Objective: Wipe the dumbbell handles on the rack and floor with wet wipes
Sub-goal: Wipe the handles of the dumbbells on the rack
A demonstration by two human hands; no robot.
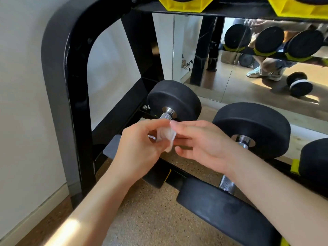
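Head view: wet wipe between both hands

Our left hand (pixel 140 144) pinches the crumpled wet wipe (pixel 167 137), which lies at its 3 o'clock. Our right hand (pixel 200 141) lays nearly straight fingers against it. The knurled dumbbell handle (pixel 166 116) sits just at the wipe's 12 o'clock.

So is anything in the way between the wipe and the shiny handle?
Nothing visible is. The left hand pinches the wet wipe right by the dumbbell handle, and the right hand touches the wipe. The hands hide part of the handle.
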